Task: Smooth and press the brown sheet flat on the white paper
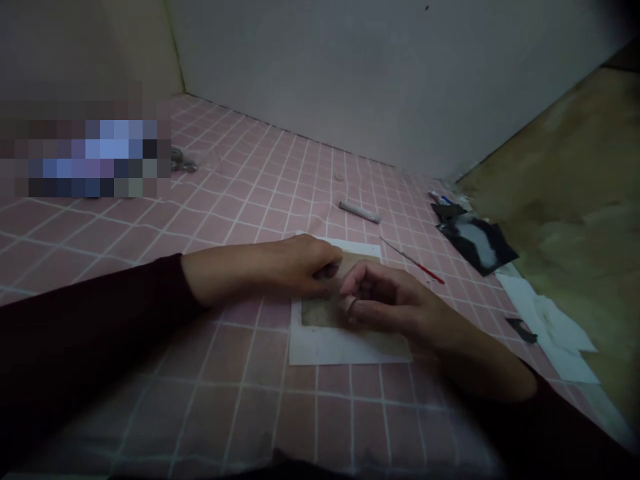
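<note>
A white sheet (325,347) lies on the pink checked cloth, with a grey-brown rectangular piece (315,315) on top of it. My left hand (313,263) is over the upper left of the sheet, its fingers curled inward; what they hold, if anything, is hidden. Facing it from the right, my right hand (380,297) is above the grey-brown piece with thumb and fingertips drawn together. Anything between those fingertips is too small and dim to make out. A small gap separates the two hands.
A thin tool with a red handle (431,272) lies right of the sheet. Behind it is a grey tube (360,213). Black packaging (477,245), white papers (555,327) and a dark scrap (521,329) lie at the right. Small metallic items (185,165) sit at the back left.
</note>
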Demonstrator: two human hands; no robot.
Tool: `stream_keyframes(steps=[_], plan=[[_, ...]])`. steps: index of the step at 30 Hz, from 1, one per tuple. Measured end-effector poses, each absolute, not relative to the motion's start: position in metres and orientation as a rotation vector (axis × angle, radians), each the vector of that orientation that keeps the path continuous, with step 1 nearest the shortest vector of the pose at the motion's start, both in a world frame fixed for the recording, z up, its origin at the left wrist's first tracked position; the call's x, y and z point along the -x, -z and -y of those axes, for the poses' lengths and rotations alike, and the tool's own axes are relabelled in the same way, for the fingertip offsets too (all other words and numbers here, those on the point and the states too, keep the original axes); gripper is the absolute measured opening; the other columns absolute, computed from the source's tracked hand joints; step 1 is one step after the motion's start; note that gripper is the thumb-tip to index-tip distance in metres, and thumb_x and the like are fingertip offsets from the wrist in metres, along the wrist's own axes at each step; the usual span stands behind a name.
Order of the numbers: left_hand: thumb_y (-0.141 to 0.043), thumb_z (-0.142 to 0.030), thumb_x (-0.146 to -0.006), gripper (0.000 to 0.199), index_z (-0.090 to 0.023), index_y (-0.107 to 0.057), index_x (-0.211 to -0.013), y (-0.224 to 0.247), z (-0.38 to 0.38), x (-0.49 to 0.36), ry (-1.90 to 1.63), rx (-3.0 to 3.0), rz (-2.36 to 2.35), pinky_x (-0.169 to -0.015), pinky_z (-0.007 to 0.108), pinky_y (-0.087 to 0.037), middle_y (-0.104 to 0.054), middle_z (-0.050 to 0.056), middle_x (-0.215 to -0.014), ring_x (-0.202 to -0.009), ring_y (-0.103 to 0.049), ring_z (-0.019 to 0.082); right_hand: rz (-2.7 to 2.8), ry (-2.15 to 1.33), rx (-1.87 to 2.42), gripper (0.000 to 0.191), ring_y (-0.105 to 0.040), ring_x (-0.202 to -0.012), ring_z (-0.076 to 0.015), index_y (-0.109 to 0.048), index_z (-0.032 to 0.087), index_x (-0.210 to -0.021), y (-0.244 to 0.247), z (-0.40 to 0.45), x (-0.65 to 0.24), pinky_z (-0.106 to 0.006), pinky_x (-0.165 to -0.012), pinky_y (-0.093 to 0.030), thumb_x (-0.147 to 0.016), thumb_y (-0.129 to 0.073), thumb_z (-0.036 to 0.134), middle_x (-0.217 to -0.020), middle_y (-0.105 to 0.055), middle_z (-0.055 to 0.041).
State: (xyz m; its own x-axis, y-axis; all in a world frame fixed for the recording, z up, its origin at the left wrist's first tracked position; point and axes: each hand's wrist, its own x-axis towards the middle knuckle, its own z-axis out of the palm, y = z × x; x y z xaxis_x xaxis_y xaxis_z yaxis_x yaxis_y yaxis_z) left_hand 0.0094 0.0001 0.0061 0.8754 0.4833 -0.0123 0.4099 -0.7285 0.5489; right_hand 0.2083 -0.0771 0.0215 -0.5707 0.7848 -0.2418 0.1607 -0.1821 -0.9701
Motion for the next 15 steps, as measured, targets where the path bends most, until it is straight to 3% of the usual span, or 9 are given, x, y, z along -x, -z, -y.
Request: stream_keyframes(steps=[15], plan=[[-0.052, -0.031, -0.077, 0.014, -0.017, -0.050, -0.076, -0.004, -0.001, -0.011, -0.174, -2.496, -0.636, -0.055, 0.022, -0.030, -0.053, -0.002, -0.071, -0.060, -0.043, 0.008, 1.094, -2.078, 0.975, 0.012, -0.062, -0.063, -0.0066, -0.058, 0.015, -0.093, -0.002, 0.072, -0.212, -0.018, -0.058, -0.049, -0.083, -0.064, 0.020, -0.084, -0.066, -0.0034]])
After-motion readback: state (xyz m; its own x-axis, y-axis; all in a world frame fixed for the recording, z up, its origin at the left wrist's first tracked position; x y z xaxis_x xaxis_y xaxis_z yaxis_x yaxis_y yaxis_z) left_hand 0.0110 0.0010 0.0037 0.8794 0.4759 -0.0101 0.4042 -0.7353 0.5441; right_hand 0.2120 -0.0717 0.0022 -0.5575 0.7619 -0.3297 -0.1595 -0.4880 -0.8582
